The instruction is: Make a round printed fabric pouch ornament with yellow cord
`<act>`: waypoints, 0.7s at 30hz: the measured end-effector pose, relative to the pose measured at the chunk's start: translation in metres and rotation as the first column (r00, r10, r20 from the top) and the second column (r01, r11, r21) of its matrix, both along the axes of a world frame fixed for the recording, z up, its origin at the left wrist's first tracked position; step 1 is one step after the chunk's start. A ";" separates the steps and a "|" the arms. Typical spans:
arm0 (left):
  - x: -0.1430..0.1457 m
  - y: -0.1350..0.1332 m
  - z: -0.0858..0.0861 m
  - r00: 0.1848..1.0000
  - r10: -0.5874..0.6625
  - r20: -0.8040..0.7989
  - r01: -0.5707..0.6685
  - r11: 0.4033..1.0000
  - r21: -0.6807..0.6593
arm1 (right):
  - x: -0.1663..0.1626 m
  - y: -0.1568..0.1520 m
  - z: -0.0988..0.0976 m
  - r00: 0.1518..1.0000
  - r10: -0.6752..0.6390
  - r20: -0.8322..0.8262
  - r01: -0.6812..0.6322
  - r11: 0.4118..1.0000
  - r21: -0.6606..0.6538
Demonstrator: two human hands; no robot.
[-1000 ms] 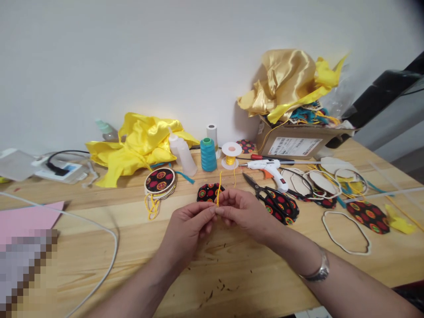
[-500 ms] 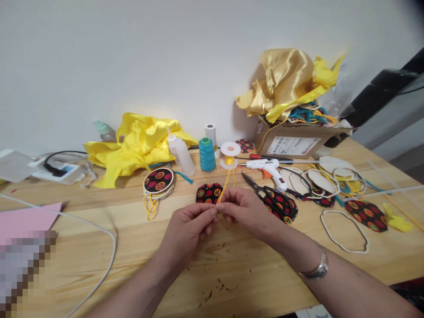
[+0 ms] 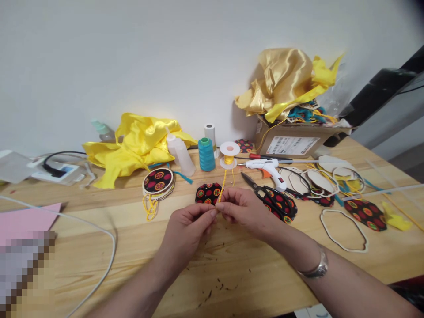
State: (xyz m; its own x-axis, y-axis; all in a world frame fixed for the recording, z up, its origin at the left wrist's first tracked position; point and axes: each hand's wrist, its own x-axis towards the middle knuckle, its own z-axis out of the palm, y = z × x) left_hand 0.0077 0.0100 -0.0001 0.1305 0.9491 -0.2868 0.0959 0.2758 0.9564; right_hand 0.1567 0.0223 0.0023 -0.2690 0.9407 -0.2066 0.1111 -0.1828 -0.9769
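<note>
A yellow cord (image 3: 223,183) runs down from a white spool (image 3: 229,149) to my fingertips. My right hand (image 3: 243,210) pinches the cord between thumb and forefinger. My left hand (image 3: 192,225) is closed in a pinch against the right fingertips, at the cord's lower end; the bit between the fingers is mostly hidden. Just behind my hands lies a black patterned fabric piece (image 3: 208,193). To the right, black-handled scissors (image 3: 268,194) rest on another patterned piece.
Behind stand a teal thread cone (image 3: 206,154), a white squeeze bottle (image 3: 181,154) and a white glue gun (image 3: 265,168). Yellow satin (image 3: 139,141) is heaped at left, near a round fabric-covered frame (image 3: 158,181). A cardboard box (image 3: 291,139) and wooden frames (image 3: 344,229) sit at right.
Almost nothing differs. Both hands stay together at the cord, with only a very slight shift of the whole view.
</note>
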 end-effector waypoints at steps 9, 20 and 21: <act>-0.003 0.002 -0.005 0.999 -0.015 0.028 0.016 0.999 -0.036 | 0.000 0.002 -0.004 1.000 -0.001 -0.003 0.001 1.000 -0.027; -0.001 0.002 -0.009 0.988 -0.067 0.139 0.079 0.993 -0.085 | 0.000 0.000 -0.003 0.952 -0.075 0.298 -0.017 0.956 0.294; -0.002 0.003 -0.010 0.985 -0.072 0.157 0.085 0.993 -0.084 | 0.001 -0.001 -0.003 0.947 -0.074 0.313 -0.023 0.955 0.296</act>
State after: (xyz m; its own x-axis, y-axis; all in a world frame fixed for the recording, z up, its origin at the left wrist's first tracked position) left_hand 0.0061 0.0127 -0.0099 0.2527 0.9055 -0.3410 -0.0255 0.3585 0.9332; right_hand 0.1574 0.0216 -0.0002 -0.2102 0.9776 0.0076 0.4225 0.0978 -0.9011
